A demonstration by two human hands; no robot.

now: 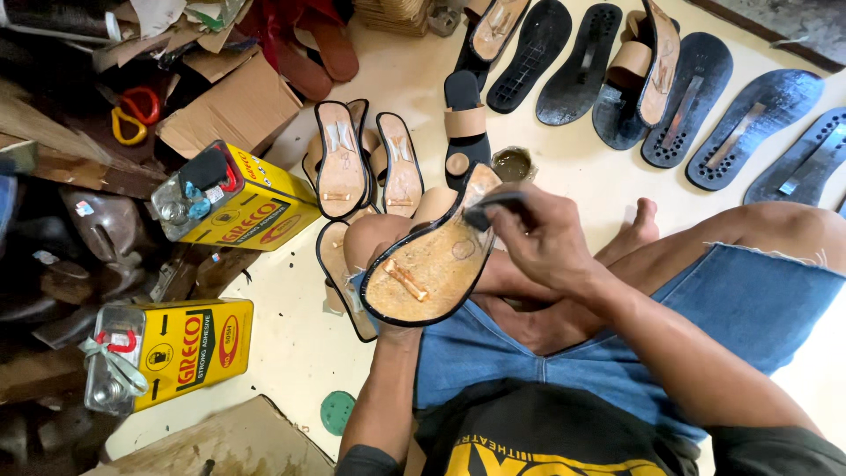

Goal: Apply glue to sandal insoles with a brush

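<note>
- The right hand is clenched on a dark brush, its tip pressed to the toe end of a sandal sole.
- The left hand is under the sole, mostly hidden; it appears to grip the sole from below, propping it tilted over the knee.
- The sole has a black rim, a wet-looking tan face and a small tan tab near the heel.
- A small glue pot stands on the floor just beyond the toe, near the brush.
- More tan soles lie on the floor behind it; black outsoles lie in a row farther off.
- Two yellow cans sit to the left, one on its side.
- Risks, as I judge them: the brush could run over the black rim and smear it, because the sole is tilted and held from below only.
- A drip could fall on the denim shorts beneath.
- The pot is close to the bare foot; a shift of the leg could tip it.
</note>
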